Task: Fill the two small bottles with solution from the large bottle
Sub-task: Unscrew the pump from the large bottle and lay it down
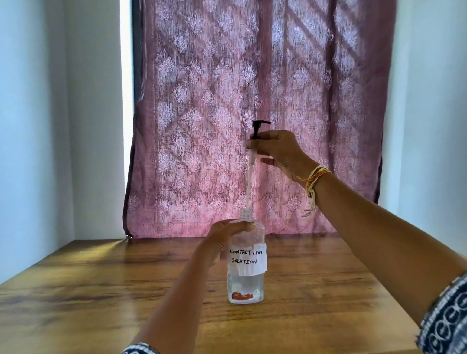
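Observation:
The large clear bottle (246, 271) stands upright on the wooden table (95, 287), with a white label reading "CONTACT LENS SOLUTION" and clear liquid in its lower part. My left hand (226, 238) grips its shoulder. My right hand (279, 151) holds the black pump head (259, 129) well above the bottle. The pump's clear tube (249, 181) hangs down, its tip just at the open neck. No small bottles are in view.
A pink patterned curtain (247, 91) hangs behind the table's far edge. White walls close in on the left and right. Something small and orange-red shows at the base of the bottle.

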{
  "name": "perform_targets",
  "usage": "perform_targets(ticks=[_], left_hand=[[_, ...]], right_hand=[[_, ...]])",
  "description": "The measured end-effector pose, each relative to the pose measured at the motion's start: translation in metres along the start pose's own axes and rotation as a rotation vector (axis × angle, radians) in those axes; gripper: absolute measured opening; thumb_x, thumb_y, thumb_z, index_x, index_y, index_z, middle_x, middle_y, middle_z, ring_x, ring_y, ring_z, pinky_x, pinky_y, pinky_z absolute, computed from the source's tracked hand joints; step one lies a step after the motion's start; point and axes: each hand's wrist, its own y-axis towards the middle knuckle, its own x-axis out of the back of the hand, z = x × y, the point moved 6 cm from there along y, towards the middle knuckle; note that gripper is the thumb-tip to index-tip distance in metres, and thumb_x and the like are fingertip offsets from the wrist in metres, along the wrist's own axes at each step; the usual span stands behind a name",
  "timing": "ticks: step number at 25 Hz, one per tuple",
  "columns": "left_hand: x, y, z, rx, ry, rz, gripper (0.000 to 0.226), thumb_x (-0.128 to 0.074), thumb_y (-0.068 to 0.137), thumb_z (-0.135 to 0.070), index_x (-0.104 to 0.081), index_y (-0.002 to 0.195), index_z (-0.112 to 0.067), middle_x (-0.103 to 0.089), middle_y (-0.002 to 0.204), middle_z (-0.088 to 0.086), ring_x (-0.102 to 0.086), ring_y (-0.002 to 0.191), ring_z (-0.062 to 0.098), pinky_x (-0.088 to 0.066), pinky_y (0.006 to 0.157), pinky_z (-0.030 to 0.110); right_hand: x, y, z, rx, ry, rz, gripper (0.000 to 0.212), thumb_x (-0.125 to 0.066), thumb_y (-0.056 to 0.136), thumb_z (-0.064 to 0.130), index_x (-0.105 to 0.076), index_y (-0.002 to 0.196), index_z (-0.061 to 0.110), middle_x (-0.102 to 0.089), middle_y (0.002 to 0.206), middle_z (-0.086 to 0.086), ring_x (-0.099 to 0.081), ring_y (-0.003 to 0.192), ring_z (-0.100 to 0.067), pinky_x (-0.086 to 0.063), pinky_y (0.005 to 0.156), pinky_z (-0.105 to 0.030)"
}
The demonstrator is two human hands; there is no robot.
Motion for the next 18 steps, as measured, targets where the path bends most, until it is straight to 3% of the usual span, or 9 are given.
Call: perform_targets(ticks=[5, 9, 13, 18], left_hand=[[-0.001, 0.002, -0.01, 0.115, 0.195, 0.138, 0.045, -0.068, 0.084, -0.032, -0.061, 0.118, -0.004, -0.066, 0.117, 0.018, -0.063, 0.108, 0.036, -0.049, 0.094, 0.044], [0.008, 0.005, -0.011, 0.228, 0.362, 0.094, 0.058, -0.072, 0.076, -0.046, -0.059, 0.118, -0.009, -0.061, 0.121, 0.017, -0.06, 0.106, 0.033, -0.054, 0.073, 0.035], [0.005, 0.007, -0.026, 0.062, 0.394, 0.002, 0.033, -0.074, 0.08, -0.027, -0.061, 0.098, -0.002, -0.065, 0.107, 0.02, -0.064, 0.094, 0.033, -0.054, 0.079, 0.04], [0.004, -0.002, -0.037, -0.083, 0.434, -0.048, 0.047, -0.079, 0.076, -0.02, -0.059, 0.111, 0.004, -0.064, 0.113, 0.017, -0.061, 0.088, 0.024, -0.051, 0.072, 0.03]], right_hand=[[0.024, 0.001, 0.021, 0.037, 0.075, -0.172, 0.013, -0.075, 0.08, 0.008, -0.067, 0.078, 0.018, -0.067, 0.081, -0.008, -0.062, 0.081, -0.02, -0.048, 0.068, -0.031], [0.044, -0.002, 0.014, -0.043, 0.19, -0.238, 0.018, -0.067, 0.085, 0.003, -0.064, 0.075, 0.017, -0.064, 0.076, -0.005, -0.059, 0.079, -0.021, -0.049, 0.065, -0.028], [0.065, -0.014, 0.003, -0.057, 0.385, -0.351, 0.015, -0.069, 0.082, 0.001, -0.065, 0.076, 0.014, -0.065, 0.076, -0.004, -0.061, 0.069, -0.014, -0.05, 0.057, -0.025], [0.073, -0.039, -0.028, -0.094, 0.585, -0.417, 0.024, -0.071, 0.079, -0.005, -0.057, 0.071, 0.012, -0.064, 0.077, -0.006, -0.064, 0.073, -0.018, -0.055, 0.057, -0.024]])
